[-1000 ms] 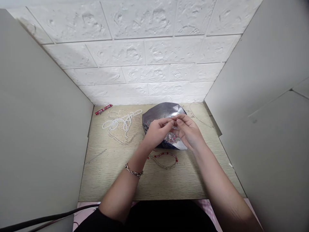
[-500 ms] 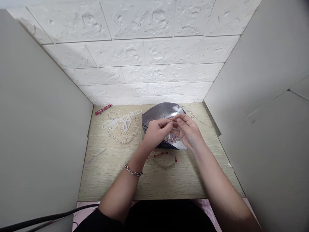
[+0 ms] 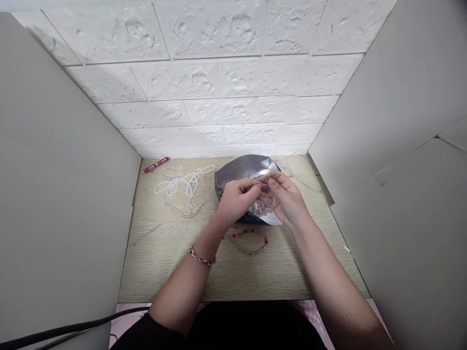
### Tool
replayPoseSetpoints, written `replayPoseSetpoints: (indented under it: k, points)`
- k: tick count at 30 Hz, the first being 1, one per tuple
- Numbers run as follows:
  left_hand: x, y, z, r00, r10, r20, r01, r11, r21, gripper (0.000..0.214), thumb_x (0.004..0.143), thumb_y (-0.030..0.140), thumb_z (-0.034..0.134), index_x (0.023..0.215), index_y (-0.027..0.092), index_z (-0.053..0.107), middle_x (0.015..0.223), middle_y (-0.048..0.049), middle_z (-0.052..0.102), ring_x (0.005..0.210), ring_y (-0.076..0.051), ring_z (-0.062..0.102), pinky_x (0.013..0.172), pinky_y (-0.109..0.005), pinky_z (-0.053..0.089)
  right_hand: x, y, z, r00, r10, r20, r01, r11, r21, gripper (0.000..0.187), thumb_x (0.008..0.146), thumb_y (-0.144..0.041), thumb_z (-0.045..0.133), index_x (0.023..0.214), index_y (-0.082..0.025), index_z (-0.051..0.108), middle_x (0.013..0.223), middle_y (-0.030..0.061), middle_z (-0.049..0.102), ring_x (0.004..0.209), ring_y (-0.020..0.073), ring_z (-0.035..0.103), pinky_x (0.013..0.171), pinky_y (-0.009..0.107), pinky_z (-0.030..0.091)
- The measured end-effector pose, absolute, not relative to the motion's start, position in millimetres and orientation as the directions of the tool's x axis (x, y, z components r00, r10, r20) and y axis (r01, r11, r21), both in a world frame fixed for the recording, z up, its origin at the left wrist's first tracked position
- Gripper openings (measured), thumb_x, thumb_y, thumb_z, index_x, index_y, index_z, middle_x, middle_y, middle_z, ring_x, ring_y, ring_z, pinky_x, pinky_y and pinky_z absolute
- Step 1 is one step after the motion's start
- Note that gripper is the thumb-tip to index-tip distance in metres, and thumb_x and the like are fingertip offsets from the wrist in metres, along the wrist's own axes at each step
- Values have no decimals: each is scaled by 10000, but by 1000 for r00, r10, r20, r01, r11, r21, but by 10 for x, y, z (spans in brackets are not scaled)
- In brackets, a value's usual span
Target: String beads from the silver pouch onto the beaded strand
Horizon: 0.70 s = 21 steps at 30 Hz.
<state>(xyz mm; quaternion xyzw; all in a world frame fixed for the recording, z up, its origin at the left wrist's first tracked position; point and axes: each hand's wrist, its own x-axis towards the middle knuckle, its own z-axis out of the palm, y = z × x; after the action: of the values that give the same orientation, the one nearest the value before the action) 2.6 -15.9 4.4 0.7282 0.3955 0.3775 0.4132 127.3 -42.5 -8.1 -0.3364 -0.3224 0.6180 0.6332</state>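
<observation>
My left hand (image 3: 238, 200) and my right hand (image 3: 288, 198) meet above an opened bag with a silvery lining (image 3: 244, 169). Thumb and fingertips are pinched on both hands, almost touching each other. What they hold is too small and too covered by the fingers to name. Loose clear, pink and red beads (image 3: 260, 209) lie in the bag under my hands. Just in front of it a looped strand of red, pink and pale beads (image 3: 251, 252) rests on the table, its left end hidden by my left wrist.
White bead strands (image 3: 189, 183) and a silvery bead strand (image 3: 186, 215) lie on the left of the table (image 3: 168, 277). Behind them is a small red patterned object (image 3: 156, 165). A thin needle-like piece (image 3: 148, 232) lies at left. Grey panels flank both sides; a white brick-pattern wall (image 3: 241, 112) stands behind.
Both hands hold nearly the same pinched pose over the bag; only the fingertips shift very slightly. The strands and the bag stay put.
</observation>
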Motion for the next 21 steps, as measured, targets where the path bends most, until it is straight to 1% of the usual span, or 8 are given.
replayPoseSetpoints:
  k: [8, 14, 21]
  points:
    - [34, -162, 47, 398, 885, 242, 269, -365, 891, 254, 739, 240, 452, 789, 143, 682, 647, -29, 629, 678, -129, 564, 652, -230, 436, 1273, -431, -68, 42, 999, -25, -594, 5, -804, 227, 638, -273, 675, 768, -197, 506, 764, -28, 608, 667, 62, 580, 555, 155, 519]
    - [34, -163, 45, 408, 882, 235, 282, -367, 886, 257, 736, 249, 453, 795, 149, 683, 657, -24, 637, 677, -130, 566, 646, -230, 437, 1276, -423, -75, 54, 997, -55, -591, -12, -807, 213, 642, -256, 669, 772, -194, 512, 756, -22, 604, 660, 65, 577, 550, 156, 520]
    - [36, -182, 71, 408, 881, 241, 298, -378, 876, 256, 722, 222, 435, 748, 153, 680, 629, -13, 628, 655, -125, 559, 600, -222, 422, 1277, -416, -90, 53, 997, -54, -587, -13, -809, 215, 634, -255, 675, 769, -193, 520, 754, -22, 605, 657, 64, 578, 547, 152, 516]
